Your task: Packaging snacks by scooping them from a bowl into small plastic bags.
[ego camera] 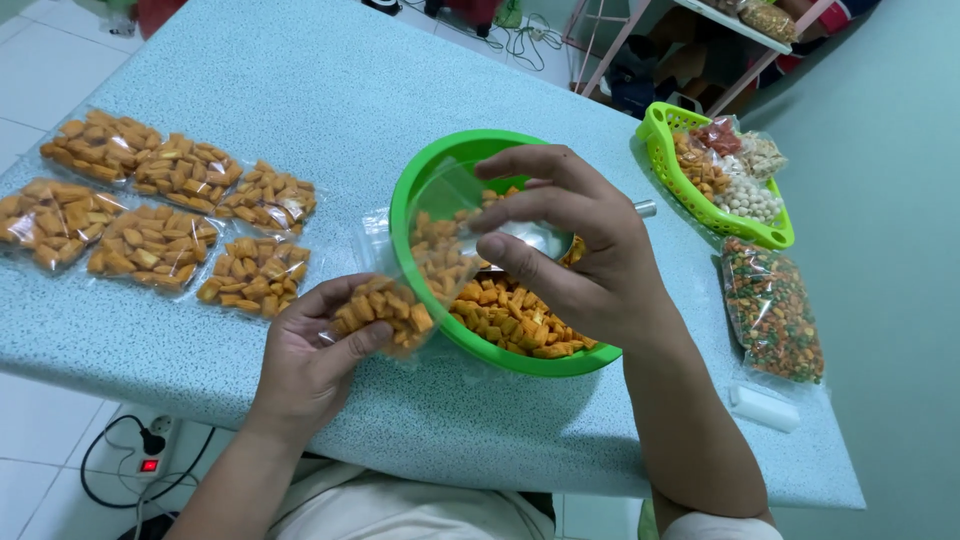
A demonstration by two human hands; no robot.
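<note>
Head view | left hand (310, 350) fingers pinch clear snack bag (420, 270) at green bowl (420, 190) rim | right hand (575, 245) fingers grip metal scoop (545, 238) over bowl | desk (350, 90)

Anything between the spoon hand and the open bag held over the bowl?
Nothing visible. The right hand holds the metal spoon right at the mouth of the clear bag, which the left hand grips at the rim of the green bowl.
</note>
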